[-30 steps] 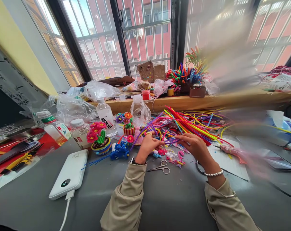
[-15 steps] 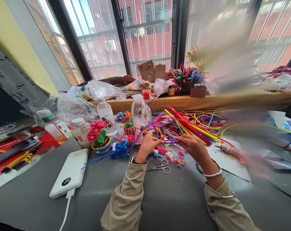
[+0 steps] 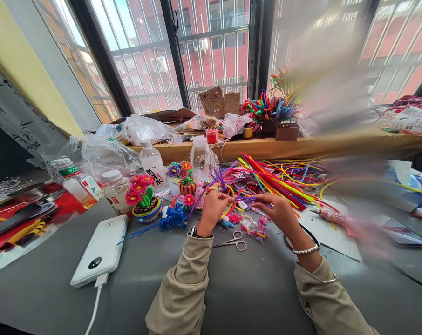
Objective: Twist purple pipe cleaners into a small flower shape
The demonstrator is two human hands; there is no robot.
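Observation:
My left hand [image 3: 213, 209] and my right hand [image 3: 279, 211] are raised a little above the grey table [image 3: 253, 288]. Between them runs a short purple pipe cleaner [image 3: 245, 199], pinched at each end by closed fingers. A heap of coloured pipe cleaners [image 3: 267, 179] lies just behind the hands. Small scissors [image 3: 234, 242] lie on the table below my left hand. Bits of cut pink and blue pipe cleaner [image 3: 248, 225] are scattered under the hands.
A white power bank [image 3: 101, 251] with its cable lies front left. Pipe-cleaner flower pots [image 3: 143, 200] and plastic bottles [image 3: 154, 168] stand left of the hands. A wooden sill [image 3: 284, 146] holds bags, boxes and more craft pieces. A glue gun [image 3: 331, 216] rests at the right.
Both hands have lifted slightly and the purple pipe cleaner is now held straight and level between them.

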